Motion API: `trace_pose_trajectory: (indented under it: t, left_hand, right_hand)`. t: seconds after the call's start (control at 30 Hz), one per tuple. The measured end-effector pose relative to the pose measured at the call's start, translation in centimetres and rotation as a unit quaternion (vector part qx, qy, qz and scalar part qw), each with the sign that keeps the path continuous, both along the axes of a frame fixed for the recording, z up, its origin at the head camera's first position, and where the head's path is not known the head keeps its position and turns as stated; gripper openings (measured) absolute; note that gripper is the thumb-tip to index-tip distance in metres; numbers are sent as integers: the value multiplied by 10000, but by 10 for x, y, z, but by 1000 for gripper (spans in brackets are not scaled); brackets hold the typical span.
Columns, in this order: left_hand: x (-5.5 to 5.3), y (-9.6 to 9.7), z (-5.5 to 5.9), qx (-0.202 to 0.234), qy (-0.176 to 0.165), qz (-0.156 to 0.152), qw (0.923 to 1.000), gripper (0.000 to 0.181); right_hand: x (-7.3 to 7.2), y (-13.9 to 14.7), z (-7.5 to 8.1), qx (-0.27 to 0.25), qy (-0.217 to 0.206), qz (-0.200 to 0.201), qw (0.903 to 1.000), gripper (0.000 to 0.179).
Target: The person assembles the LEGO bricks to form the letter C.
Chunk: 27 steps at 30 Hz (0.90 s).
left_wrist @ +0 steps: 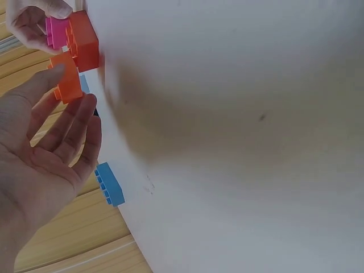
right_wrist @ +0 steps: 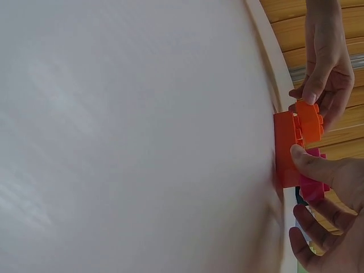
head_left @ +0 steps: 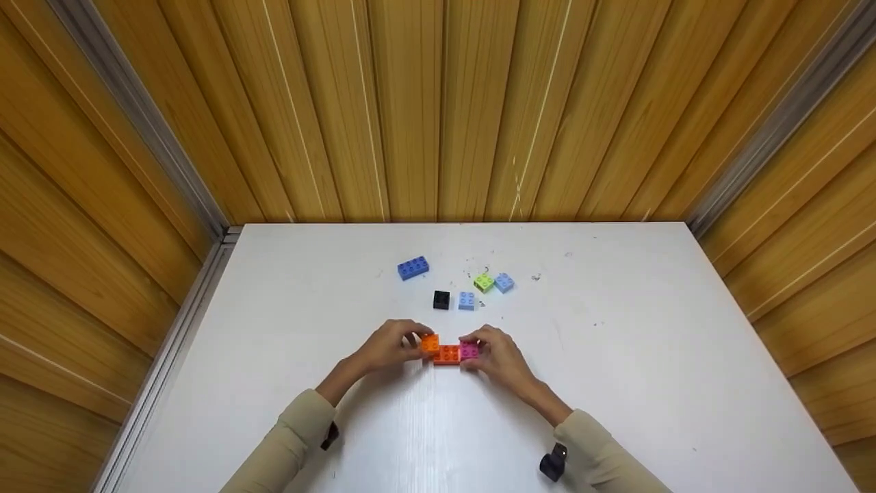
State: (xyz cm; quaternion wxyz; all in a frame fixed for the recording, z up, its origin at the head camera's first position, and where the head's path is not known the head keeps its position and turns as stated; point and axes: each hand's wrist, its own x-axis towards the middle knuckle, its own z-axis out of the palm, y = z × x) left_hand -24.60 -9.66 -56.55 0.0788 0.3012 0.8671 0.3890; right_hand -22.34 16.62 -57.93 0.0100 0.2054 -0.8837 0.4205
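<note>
A red-orange brick (head_left: 448, 354) stands on the white table between both hands, its middle studs showing. My left hand (head_left: 392, 344) pinches a small orange brick (left_wrist: 69, 79) between thumb and fingers. That brick is at the left end of the red-orange brick and looks slightly tilted in the right wrist view; whether its studs are engaged I cannot tell. At the other end, a pink brick (head_left: 469, 350) sits on top of the red-orange brick. Thumb and fingers of my right hand (head_left: 503, 356) grip the pink brick, and the thumb tip reaches the red-orange brick's side.
Beyond the hands lie a black brick (head_left: 441, 300), a light blue brick (head_left: 467, 300), a lime green brick (head_left: 484, 283) beside another light blue brick (head_left: 504, 282), and a longer blue brick (head_left: 413, 268). Wood-look panels (head_left: 438, 109) enclose the table's (head_left: 616, 342) back and sides.
</note>
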Motion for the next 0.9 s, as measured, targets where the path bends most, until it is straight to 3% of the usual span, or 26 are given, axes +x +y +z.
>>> trace_pose_trajectory:
  t: [0.4, 0.63, 0.9]
  left_hand:
    - [7, -1, -1, -154, 117, -47, 9998, 33]
    - [7, 6, 0, -446, 80, 270, 9986, 36]
    - [4, 11, -2, -362, -84, 424, 9984, 39]
  right_hand:
    - [0, -3, -4, -219, -240, 24, 9995, 39]
    - [-2, 0, -4, -186, -152, 30, 9997, 40]
    - [-2, -1, -4, -258, -143, 66, 9995, 38]
